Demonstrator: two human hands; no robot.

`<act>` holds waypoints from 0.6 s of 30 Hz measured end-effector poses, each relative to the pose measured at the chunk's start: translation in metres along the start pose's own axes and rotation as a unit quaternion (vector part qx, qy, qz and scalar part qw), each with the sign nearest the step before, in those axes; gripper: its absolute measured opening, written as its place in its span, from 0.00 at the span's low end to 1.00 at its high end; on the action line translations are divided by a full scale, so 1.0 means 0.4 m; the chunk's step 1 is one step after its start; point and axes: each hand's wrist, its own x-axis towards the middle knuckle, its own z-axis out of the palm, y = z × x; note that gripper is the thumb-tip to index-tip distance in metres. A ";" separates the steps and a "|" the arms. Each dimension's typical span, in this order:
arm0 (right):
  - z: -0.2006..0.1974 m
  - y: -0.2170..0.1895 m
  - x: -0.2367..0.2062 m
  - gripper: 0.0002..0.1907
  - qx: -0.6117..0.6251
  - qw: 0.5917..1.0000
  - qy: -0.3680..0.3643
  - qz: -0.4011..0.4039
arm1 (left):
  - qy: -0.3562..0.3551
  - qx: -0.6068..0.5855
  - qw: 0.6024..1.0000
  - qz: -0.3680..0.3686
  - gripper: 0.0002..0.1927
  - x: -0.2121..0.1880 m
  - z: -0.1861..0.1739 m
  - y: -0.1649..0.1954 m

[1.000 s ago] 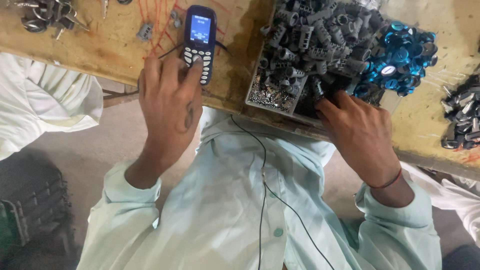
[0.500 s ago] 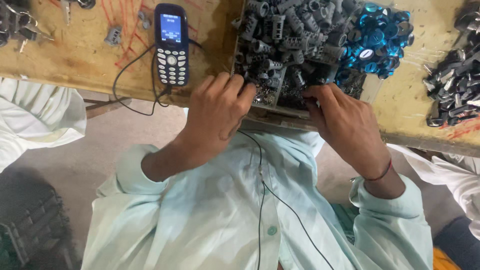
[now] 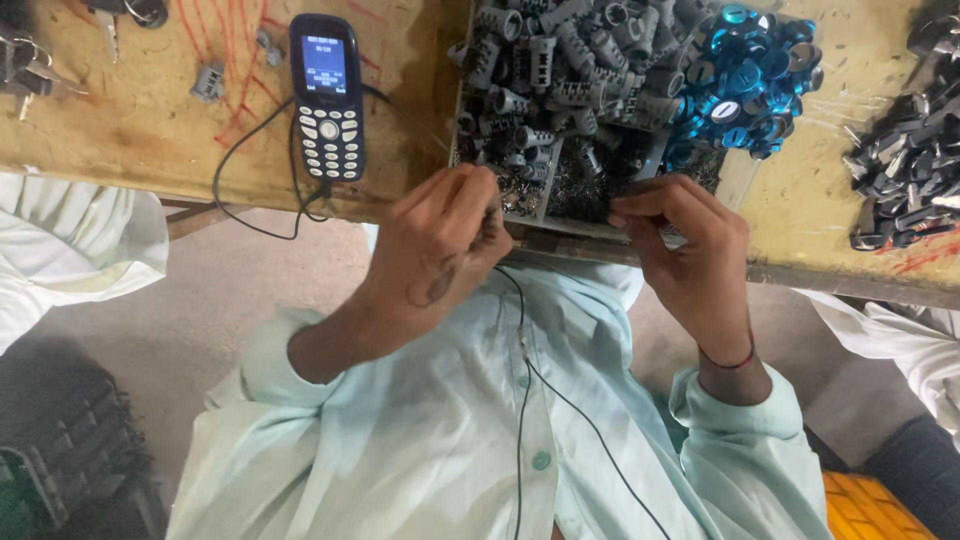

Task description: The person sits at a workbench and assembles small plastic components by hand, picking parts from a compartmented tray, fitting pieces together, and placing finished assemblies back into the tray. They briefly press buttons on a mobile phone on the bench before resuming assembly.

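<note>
While a worn wooden tabletop point(image 3: 150, 130) carries an open tray point(image 3: 735, 180) heaped with small grey metal cylinders point(image 3: 560, 60), both hands meet at its near edge.

Left hand point(image 3: 440, 250) curls closed, seemingly pinching one small part, too hidden to tell; right hand point(image 3: 690, 255) pinches at the tray's rim, contents unclear, within easy reach of the cylinders.

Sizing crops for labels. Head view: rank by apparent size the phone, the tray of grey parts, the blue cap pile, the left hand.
1. Tray, largest, though its top runs out of frame.
2. Left hand and phone: look about alike; the hand is nearer the camera, so unranked.
3. Blue cap pile: close to those two, probably smallest.
</note>
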 end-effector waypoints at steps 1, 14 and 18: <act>0.003 0.005 -0.001 0.07 0.005 1.000 0.000 0.008 | 0.006 -0.066 0.998 -0.024 0.13 -0.003 0.007 0.006; 0.011 0.067 -0.040 0.05 0.397 0.899 0.012 0.183 | 0.042 -0.336 0.939 -0.064 0.09 -0.001 0.102 0.053; 0.028 0.083 -0.063 0.09 0.534 0.835 -0.020 0.129 | 0.051 -0.364 0.929 -0.043 0.08 0.018 0.140 0.072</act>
